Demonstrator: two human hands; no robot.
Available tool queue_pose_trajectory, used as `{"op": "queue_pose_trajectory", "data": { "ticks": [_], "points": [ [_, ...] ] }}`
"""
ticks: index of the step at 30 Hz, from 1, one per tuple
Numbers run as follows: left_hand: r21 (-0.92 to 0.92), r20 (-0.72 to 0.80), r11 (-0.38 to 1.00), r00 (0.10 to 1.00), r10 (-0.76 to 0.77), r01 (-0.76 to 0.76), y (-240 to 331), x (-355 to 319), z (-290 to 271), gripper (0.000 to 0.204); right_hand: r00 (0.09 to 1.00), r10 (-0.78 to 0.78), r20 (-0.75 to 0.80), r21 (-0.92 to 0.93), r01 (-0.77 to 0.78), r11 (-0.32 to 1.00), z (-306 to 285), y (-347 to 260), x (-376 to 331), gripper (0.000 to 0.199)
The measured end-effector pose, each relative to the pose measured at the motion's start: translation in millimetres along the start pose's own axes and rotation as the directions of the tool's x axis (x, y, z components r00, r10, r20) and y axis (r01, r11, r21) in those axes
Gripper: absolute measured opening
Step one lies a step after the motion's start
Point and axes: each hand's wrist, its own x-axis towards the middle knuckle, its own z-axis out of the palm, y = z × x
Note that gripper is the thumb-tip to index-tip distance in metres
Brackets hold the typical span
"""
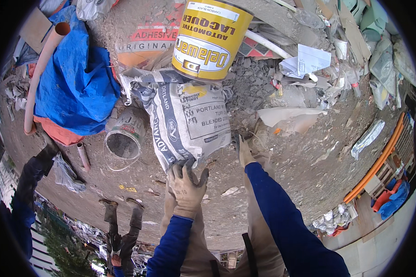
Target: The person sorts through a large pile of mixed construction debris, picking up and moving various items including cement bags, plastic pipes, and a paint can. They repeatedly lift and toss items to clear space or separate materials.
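Note:
A grey-white cement bag [201, 111] with dark blue bands lies on the dirt ground in front of me. My left hand [188, 187], in a cream glove with dark fingertips, touches the bag's near left corner, fingers stretched and thumb spread apart. Beside the bag's near right side is my right hand [245, 151], also gloved; its fingers point away from me and look straight, and I cannot tell if they touch the bag. A large yellow tin can [210, 37] with a white label stands at the bag's far end, against or partly over it.
A dirty bucket [124, 141] with a wire handle stands left of the bag, near a blue tarp [78, 83] and a long pipe [44, 74]. Grey rubble [252, 85] and paper scraps [307, 62] lie far right. Orange pipes [376, 159] lie right; another person's legs [122, 217] show at left.

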Motion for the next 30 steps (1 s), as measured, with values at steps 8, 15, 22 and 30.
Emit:
{"op": "queue_pose_trajectory", "data": {
  "ticks": [8, 15, 22, 30],
  "points": [
    [0.045, 0.017, 0.992, 0.993, 0.114, -0.114, -28.5, 5.4, 13.6, 0.022, 0.986, 0.133, 0.101, 0.915, -0.145, 0.375, 68.5, 27.1, 22.0, 0.054],
    [0.198, -0.044, 0.969, 0.987, 0.157, -0.145, -23.1, 12.0, 44.4, 0.040, 0.975, 0.193, 0.114, 0.992, -0.121, 0.027, 103.7, 50.3, 39.6, 0.059],
    [-0.025, 0.199, 0.986, 0.967, -0.159, 0.167, -2.8, 31.2, 28.9, 0.026, 0.974, 0.183, 0.133, 0.990, -0.138, 0.012, 110.5, 56.4, 24.7, 0.058],
    [-0.521, 0.223, 0.797, 0.950, -0.219, 0.306, 55.0, 20.9, 24.0, 0.016, 0.965, 0.257, -0.044, 0.964, -0.027, 0.265, 64.8, 71.2, 7.0, 0.057]
  ]
}}
